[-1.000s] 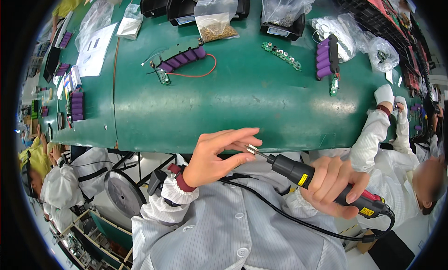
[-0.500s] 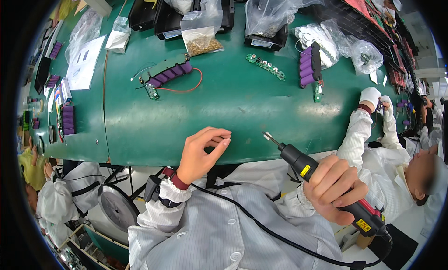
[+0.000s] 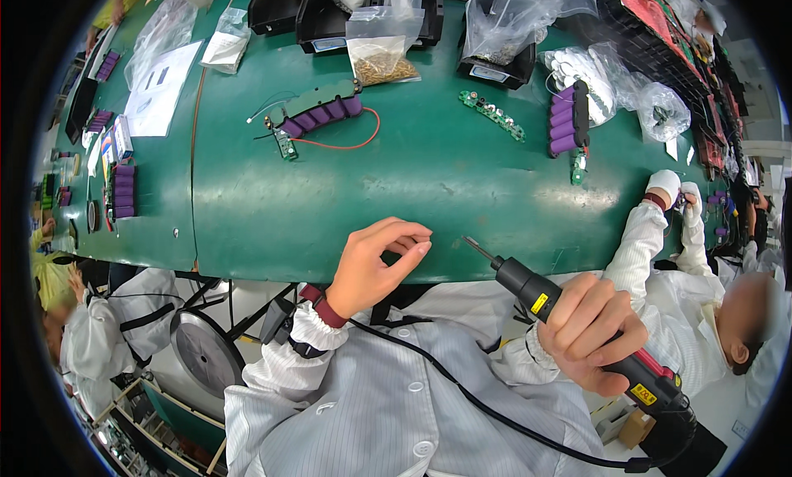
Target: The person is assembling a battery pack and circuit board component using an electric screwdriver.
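The right hand [image 3: 590, 324] grips a long black electric screwdriver [image 3: 528, 289], its tip [image 3: 478, 247] near the left hand [image 3: 371, 258], which curls loosely, half open.

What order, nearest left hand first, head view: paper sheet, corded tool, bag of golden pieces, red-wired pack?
1. Corded tool, in right hand
2. Red-wired pack, ahead
3. Bag of golden pieces, farther ahead
4. Paper sheet, far left

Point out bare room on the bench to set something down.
The widest bare patch of bench runs between the red-wired pack and the left hand. A smaller one lies between that pack and the board. It's crowded along the far edge, with trays and bags, and around the right pack, beside the white discs.
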Available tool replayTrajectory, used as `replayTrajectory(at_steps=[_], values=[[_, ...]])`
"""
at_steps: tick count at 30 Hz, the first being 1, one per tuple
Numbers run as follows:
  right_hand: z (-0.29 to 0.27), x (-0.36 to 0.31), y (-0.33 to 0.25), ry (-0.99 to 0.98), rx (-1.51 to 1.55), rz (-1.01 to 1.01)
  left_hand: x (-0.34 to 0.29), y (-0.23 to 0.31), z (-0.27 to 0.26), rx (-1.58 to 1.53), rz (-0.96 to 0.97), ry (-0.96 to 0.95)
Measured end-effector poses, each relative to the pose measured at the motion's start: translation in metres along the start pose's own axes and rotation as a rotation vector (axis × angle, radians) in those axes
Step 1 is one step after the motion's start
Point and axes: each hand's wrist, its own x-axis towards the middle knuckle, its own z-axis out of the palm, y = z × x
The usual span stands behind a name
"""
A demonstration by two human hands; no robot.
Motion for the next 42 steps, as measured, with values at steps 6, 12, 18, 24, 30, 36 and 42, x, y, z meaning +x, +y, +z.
replayTrajectory(at_steps=[6, 12, 18, 24, 30, 36, 42], values=[[-0.002, -0.005, 0.003, -0.012, 0.023, 0.007, -0.002, -0.001, 0.001, -0.012, 0.021, -0.013], [-0.008, -0.01, 0.015, -0.024, 0.066, 0.027, 0.005, 0.002, 0.005, -0.059, 0.056, -0.071], [-0.002, -0.014, 0.029, -0.044, 0.091, 0.072, -0.007, 0.037, 0.006, 0.353, 0.253, 0.106], [0.037, -0.002, 0.083, -0.427, -0.066, 0.025, -0.068, 0.054, -0.026, -0.518, -0.43, -0.068], [0.108, 0.047, 0.126, -0.68, -0.28, -0.531, -0.082, 0.077, -0.048, -0.874, 0.009, 0.28], [0.164, 0.011, 0.142, -0.465, -0.827, -0.517, -0.081, 0.113, -0.115, -0.802, 0.017, 0.628], [0.076, 0.037, 0.14, -0.317, -1.067, -0.035, -0.072, 0.092, -0.208, -0.479, -0.227, 0.605]])
